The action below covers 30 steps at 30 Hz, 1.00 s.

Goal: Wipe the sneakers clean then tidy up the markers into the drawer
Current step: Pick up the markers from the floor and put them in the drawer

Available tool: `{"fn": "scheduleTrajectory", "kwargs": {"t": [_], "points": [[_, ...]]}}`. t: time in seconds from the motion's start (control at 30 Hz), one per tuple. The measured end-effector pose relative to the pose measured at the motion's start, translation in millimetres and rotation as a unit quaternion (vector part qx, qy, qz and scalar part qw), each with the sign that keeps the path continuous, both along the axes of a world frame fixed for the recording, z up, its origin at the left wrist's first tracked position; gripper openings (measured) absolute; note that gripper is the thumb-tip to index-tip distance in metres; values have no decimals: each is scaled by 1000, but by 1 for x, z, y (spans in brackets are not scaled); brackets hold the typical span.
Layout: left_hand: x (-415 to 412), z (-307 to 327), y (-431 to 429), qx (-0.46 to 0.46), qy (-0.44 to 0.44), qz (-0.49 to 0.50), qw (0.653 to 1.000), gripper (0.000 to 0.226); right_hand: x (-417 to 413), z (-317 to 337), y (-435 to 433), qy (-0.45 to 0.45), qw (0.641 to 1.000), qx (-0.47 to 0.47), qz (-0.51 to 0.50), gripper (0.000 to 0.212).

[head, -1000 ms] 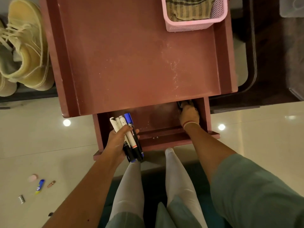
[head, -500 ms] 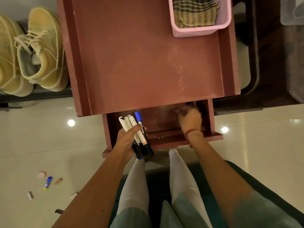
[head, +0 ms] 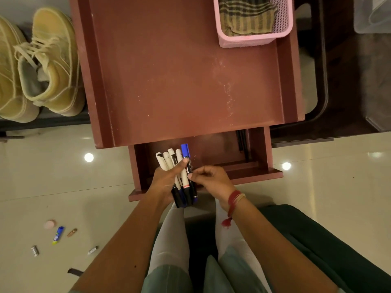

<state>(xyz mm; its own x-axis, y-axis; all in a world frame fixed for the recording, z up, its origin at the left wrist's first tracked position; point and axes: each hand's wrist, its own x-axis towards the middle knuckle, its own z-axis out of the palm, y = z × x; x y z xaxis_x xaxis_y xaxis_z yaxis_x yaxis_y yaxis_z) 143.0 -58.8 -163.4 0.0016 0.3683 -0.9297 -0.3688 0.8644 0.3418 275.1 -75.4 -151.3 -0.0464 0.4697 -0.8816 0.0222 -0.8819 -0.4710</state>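
My left hand (head: 167, 180) grips a bundle of several markers (head: 179, 166) over the front left of the open brown drawer (head: 256, 173). The bundle has white barrels, black ends and one blue cap on top. My right hand (head: 209, 180) is beside the bundle, its fingertips pinched on the blue-capped marker's barrel. A dark marker (head: 241, 140) lies inside the drawer at its far right. Two yellow sneakers (head: 50, 64) stand on a low rack at the left.
The brown table top (head: 179, 70) carries a pink basket (head: 254, 40) with a striped cloth (head: 245, 17) in it. Small bits lie on the tiled floor at lower left, among them a blue tube (head: 57, 235). My legs are under the drawer.
My right hand has come out of the drawer's right back corner and moved left to the marker bundle. The left hand still holds the bundle in about the same place.
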Motion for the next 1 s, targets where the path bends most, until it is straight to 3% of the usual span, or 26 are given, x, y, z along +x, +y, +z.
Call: {"fn": "scheduleTrajectory", "kwargs": {"t": [0.13,0.23,0.4,0.6,0.7,0.77,0.83,0.9,1.0], "points": [[7,1,2,1,15,22,1000,16,24,2,6,-40,999,-26,-12,15],[6,-1,7,-14,8,29,999,17,54,-13,21,-129,991,-29,-5,9],[0,-8,11,-14,-41,21,999,18,86,-77,53,-372,924,24,85,20],[-7,-14,8,-13,-5,-23,1000,24,95,-121,57,-461,879,-1,124,22],[-10,-13,9,-28,21,-53,998,27,90,-107,60,-417,906,13,70,23],[-6,-11,13,-40,36,-43,998,24,75,-78,57,-308,950,23,47,26],[0,-10,16,-44,51,-21,998,17,50,-40,45,-152,984,5,91,23],[5,-10,17,-34,47,-11,998,16,29,-17,32,-47,988,-10,146,27],[9,-12,18,-29,24,-6,999,19,13,-8,20,-4,994,1,106,25]]}}
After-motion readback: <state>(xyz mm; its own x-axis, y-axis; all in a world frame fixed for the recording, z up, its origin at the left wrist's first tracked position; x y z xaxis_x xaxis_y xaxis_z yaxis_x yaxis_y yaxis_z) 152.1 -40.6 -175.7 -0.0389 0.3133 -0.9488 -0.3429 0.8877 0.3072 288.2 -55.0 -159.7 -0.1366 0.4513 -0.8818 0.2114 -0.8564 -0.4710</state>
